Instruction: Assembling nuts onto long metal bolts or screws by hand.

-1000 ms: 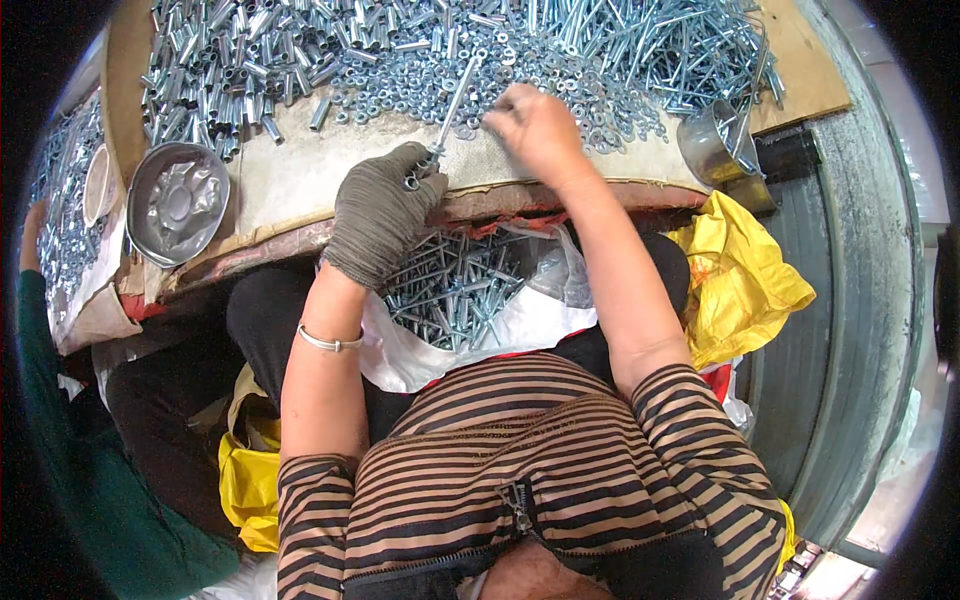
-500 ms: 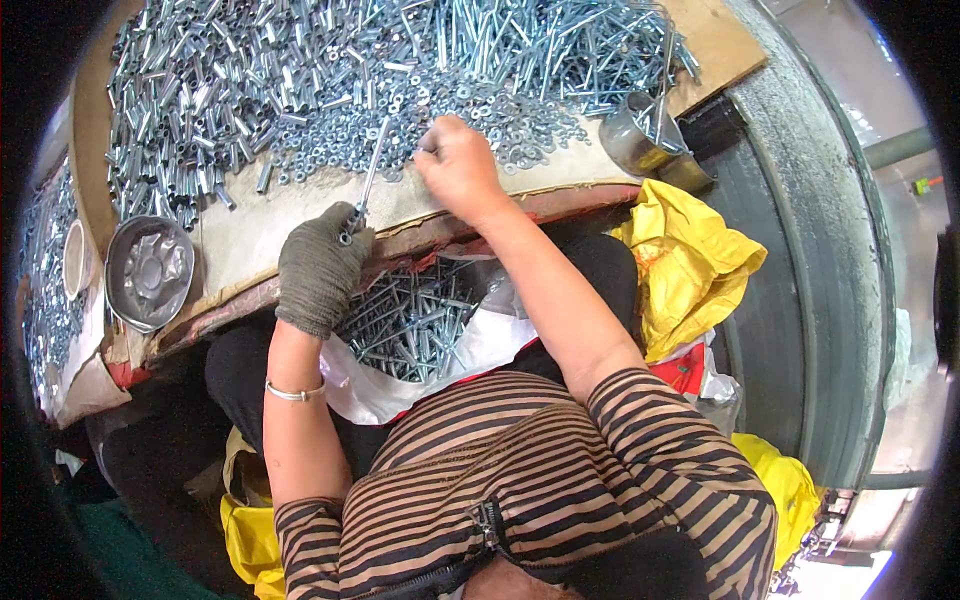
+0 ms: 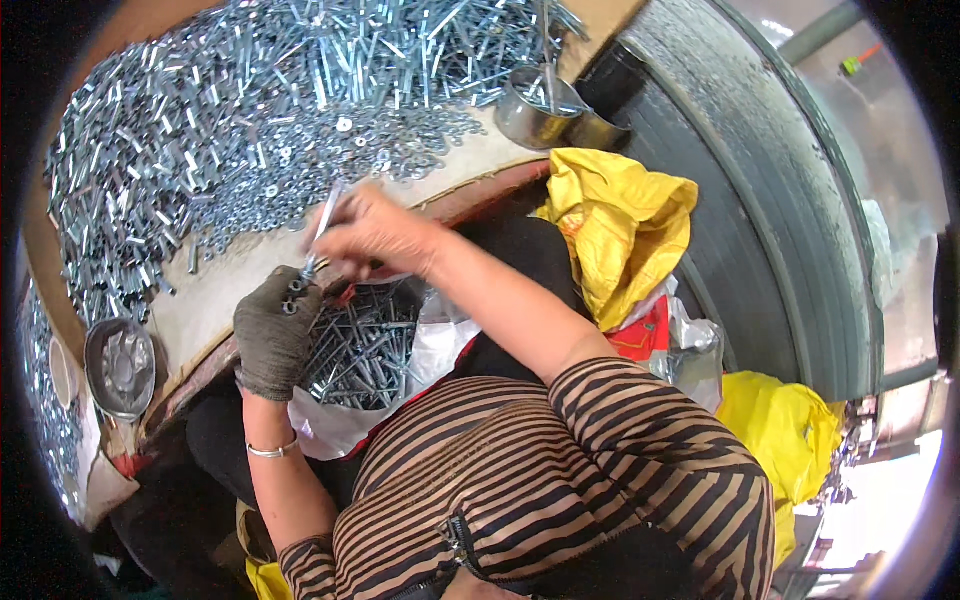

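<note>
My left hand (image 3: pixel 272 345), in a grey knit glove, is closed around the lower end of a long silver bolt (image 3: pixel 327 212) that points up and away. Small nuts (image 3: pixel 291 296) show at its fingertips. My bare right hand (image 3: pixel 380 235) is at the bolt's shank, fingers bent in and blurred; whatever they pinch cannot be made out. Below both hands, a white bag (image 3: pixel 330 425) in my lap holds many bolts with parts on them (image 3: pixel 365 350). Just beyond the hands lie loose nuts and washers (image 3: pixel 260 185).
Metal sleeves (image 3: pixel 120 170) are heaped at the left of the table, long bolts (image 3: pixel 400 50) at the back. An oval metal dish (image 3: pixel 121 370) sits at the left edge, metal cups (image 3: pixel 535 115) at the right. Yellow sacking (image 3: pixel 620 230) bulges beside my right arm.
My right hand has come from the washers to the bolt in my left hand. The view has shifted, so the table appears further left.
</note>
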The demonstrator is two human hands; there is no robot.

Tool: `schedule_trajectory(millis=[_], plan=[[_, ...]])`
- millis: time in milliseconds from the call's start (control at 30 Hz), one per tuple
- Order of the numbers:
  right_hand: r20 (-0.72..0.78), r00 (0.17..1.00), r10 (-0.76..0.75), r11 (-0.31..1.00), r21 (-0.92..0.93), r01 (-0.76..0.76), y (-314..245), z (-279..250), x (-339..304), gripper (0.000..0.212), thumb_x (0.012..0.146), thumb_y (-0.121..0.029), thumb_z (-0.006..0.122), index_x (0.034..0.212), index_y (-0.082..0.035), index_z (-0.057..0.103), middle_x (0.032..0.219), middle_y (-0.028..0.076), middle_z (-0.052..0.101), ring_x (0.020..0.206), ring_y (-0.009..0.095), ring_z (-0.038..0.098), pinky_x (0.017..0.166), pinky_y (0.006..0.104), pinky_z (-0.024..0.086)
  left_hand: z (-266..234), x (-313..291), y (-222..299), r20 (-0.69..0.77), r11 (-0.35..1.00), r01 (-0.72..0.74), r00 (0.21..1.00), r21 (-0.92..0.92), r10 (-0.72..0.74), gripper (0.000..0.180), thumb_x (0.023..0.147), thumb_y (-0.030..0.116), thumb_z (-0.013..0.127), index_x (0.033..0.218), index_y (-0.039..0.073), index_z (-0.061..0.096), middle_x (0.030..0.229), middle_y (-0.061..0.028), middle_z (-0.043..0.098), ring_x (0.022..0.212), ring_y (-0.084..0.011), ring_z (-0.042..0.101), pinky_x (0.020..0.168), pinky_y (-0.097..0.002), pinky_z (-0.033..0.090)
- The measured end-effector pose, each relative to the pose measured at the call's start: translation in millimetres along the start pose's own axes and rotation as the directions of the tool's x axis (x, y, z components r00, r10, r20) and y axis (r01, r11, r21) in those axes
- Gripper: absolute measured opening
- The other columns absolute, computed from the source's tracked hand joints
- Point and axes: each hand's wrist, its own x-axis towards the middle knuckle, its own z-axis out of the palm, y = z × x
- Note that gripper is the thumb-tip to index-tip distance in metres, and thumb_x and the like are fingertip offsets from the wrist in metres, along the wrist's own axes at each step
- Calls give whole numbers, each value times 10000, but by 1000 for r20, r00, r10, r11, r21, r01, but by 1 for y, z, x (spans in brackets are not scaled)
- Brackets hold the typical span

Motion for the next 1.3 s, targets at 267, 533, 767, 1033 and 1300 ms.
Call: schedule_trajectory(millis=[267,533,767,1033,1300], plan=[[-60,938,-340,904,-296,309,22,35,27,251,832,-259,662,853,-10,653,745,31,609,723,96,553,643,241,446,16,1,3,-108,970,-2,994,-242,-25,181,771,83,631,929,-6,629,753,-187,641,623,-285,614,604,-361,470],[-108,849,-517,854,-134,503,24,45,8,425,991,-321,374,1050,0,646,1108,134,631,1076,211,566,960,357,408,-12,7,-71,-391,960,-89,900,264,192,209,748,220,697,844,47,630,685,-134,638,636,-281,622,603,-345,467],[-268,928,-260,953,84,291,13,26,8,417,952,-383,472,955,12,604,900,131,661,850,182,640,801,314,500,5,2,-22,-245,971,130,953,-200,-178,231,756,277,686,814,60,631,692,-173,616,633,-335,609,603,-393,465],[-255,867,-429,887,-299,351,10,26,14,380,904,-363,562,846,8,618,618,2,545,583,122,561,546,254,462,13,-3,-1,-158,981,38,985,-190,-68,229,776,265,654,858,51,645,759,-167,640,702,-339,625,622,-396,483],[-178,906,-384,688,-709,152,2,4,1,413,856,-340,590,632,8,574,502,115,479,467,169,429,495,352,389,22,-3,10,-359,956,-82,915,281,184,184,758,187,646,923,112,614,767,-103,594,681,-286,607,589,-398,475]])
